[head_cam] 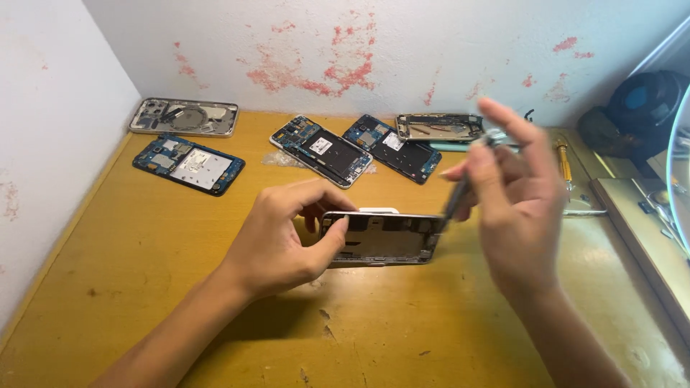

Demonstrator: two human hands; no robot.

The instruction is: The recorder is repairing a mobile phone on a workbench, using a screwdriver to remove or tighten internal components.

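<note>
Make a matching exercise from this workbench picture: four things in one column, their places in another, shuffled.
Things:
1. phone frame
2. tool
3. silver back cover
4. dark round object

Places:
A. far right, by the wall
B. in the right hand
C. far left corner of the table
D. held on edge by the left hand

Pairs: 1-D, 2-B, 3-C, 4-A

The right hand (517, 194) blurs its thin tool (460, 190) (kind unclear), whose tip hides behind the phone frame (381, 237).
</note>
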